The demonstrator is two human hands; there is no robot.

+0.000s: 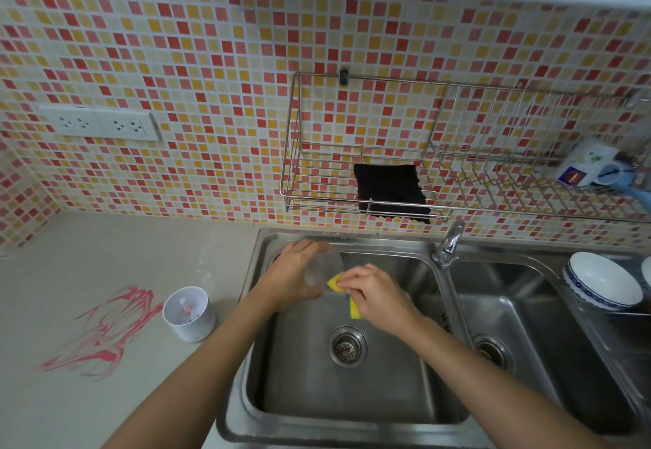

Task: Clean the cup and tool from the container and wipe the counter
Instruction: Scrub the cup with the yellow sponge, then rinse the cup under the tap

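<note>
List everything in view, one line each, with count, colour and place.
clear plastic cup: 1, transparent, in left hand over left basin
sponge: 1, yellow, in right hand
white round container: 1, on counter
smears: red, on counter
steel double sink: 1
tap: 1, chrome
wire rack: 1, on wall
cloth: 1, black, on rack
bowl: 1, white-blue, right
left hand: 1
right hand: 1

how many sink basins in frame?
2. The steel left basin sits under both hands, drain visible. The steel right basin lies past the chrome faucet, partly cut off by the frame edge.
</note>
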